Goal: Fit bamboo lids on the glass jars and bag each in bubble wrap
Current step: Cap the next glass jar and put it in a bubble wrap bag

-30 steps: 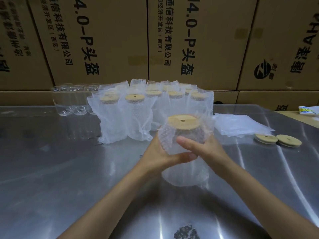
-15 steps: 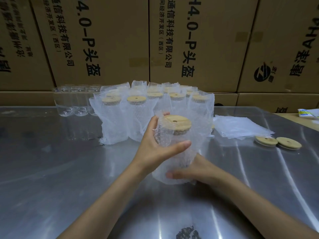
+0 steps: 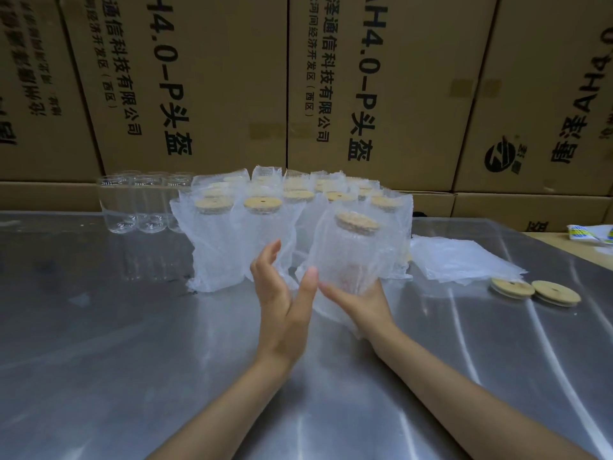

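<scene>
- Head view: a person's two bare forearms reach forward over a shiny metal table point(image 3: 99, 343).
- The right hand point(image 3: 365, 302) holds a bagged jar point(image 3: 351, 257) from below, thumb pointing left across the lower front of the bubble wrap and the other fingers hidden behind and under the bag; the jar is lifted off the table and tilted, its top leaning away to the right.
- A bamboo lid point(image 3: 357, 221) sits on that jar's mouth, seen through the wrap, which rises a little above it.
- The left hand point(image 3: 282, 293) is released, fingers straight and together, palm turned toward the jar; its thumb tip lies just beside the lower left edge of the wrap, and whether it touches cannot be told.
- Behind the held jar stands a cluster of finished bagged jars point(image 3: 258, 234), upright in rows on the table, each with a bamboo lid showing in its open bag top.
- To the left of that cluster, a few bare glass jars point(image 3: 139, 204) without lids stand close together near the table's back edge.
- To the right, a flat stack of bubble-wrap bags point(image 3: 464, 260) lies on the table, and nearer the right edge two loose bamboo lids point(image 3: 534, 290) lie flat side by side, touching or nearly so.
- Large cardboard boxes point(image 3: 381, 78) with black print form a wall behind the table.
- A small printed packet point(image 3: 590, 232) lies at the far right on a lighter surface.
</scene>
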Tool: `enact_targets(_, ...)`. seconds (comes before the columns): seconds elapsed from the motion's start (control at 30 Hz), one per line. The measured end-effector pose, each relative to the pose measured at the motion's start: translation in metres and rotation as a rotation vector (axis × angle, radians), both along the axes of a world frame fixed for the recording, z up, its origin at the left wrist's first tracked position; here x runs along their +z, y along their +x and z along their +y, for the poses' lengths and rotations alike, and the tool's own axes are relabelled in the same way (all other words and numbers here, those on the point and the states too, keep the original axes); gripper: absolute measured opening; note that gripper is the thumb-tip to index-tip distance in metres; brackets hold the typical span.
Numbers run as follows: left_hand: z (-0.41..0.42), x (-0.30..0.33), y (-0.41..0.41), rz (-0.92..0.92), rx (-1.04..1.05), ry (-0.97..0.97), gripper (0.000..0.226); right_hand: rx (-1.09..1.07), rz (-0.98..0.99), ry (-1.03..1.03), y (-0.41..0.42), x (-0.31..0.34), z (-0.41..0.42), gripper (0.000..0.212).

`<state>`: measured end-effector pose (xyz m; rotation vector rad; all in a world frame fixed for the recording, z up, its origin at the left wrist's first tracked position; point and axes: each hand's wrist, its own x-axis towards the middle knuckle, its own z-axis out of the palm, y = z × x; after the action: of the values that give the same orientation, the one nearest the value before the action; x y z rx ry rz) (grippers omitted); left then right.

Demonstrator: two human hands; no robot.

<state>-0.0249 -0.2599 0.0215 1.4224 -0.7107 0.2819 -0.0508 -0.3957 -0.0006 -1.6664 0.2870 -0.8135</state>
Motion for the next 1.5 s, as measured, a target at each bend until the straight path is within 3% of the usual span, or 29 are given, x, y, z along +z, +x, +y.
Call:
enact_targets(0.2,-0.012,-0.018,0.050,0.258,0.232,0.146,0.064,-0.180,0.181,-0.028,0.043,-0.003,-0.004,0.105)
enact_targets(0.3,-0.014,-0.020,0.066,0.326,0.256,0.179,0.070,-0.233,0.203,-0.078,0.061,-0.006,-0.005,0.092)
enact_targets(0.6,-0.021,-0.021,0.082,0.306,0.293,0.215,0.080,-0.244,0.206,-0.153,0.095,-0.004,-0.009,0.067)
enact_targets(1.0,-0.021,-0.020,0.078,0.308,0.298,0.225,0.079,-0.064,0.150,-0.164,0.102,-0.007,-0.012,0.077)
enact_targets(1.17,-0.021,-0.020,0.077,0.307,0.286,0.220,0.079,-0.053,0.171,-0.152,0.102,-0.007,-0.012,0.093)
enact_targets(1.5,-0.016,-0.019,0.074,0.337,0.255,0.187,0.078,-0.098,0.279,-0.193,0.094,-0.002,-0.004,0.095)
